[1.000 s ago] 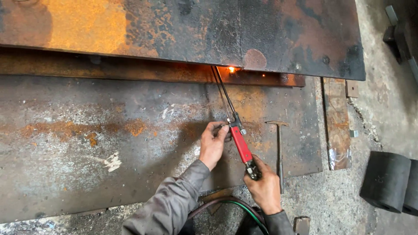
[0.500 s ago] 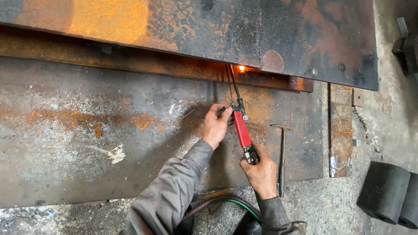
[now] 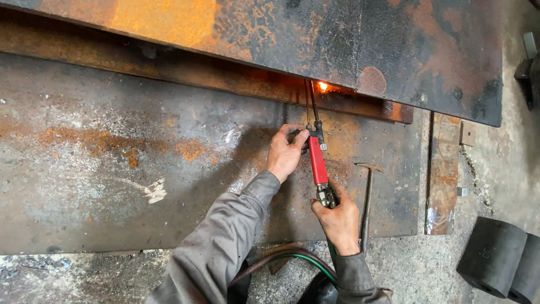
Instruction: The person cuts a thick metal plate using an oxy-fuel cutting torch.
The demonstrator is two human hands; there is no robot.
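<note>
The torch (image 3: 318, 163) lies over the lower plate (image 3: 112, 169), its tip under the upper plate (image 3: 281, 34), with the hammer (image 3: 367, 202) just right and two blocks (image 3: 498, 259) far right on the floor (image 3: 506, 169).

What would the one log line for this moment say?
left hand: on torch front | right hand: grips torch rear | flame: lit at plate edge | hammer: lying beside
</note>
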